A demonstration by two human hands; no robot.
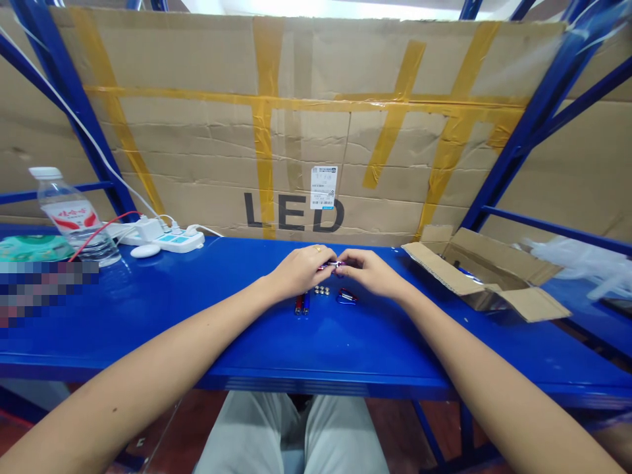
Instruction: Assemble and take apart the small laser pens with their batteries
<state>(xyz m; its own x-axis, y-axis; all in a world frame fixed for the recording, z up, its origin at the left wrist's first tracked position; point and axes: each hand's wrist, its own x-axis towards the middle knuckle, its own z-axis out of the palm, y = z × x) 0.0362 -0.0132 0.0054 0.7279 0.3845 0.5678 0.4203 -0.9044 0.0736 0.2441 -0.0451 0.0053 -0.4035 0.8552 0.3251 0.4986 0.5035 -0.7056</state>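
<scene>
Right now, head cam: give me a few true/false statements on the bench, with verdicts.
1. The left hand and right hand meet around a small metal cylinder. True.
2. The left hand wears a ring. True.
3. The small silver discs lie inside the cardboard box. False: they lie on the blue table, in front of the hands.
4. The water bottle stands capped, left of the power strip. True.
5. The right hand grips the shiny blue-red clip. False: it lies on the table below that hand, not held.
</scene>
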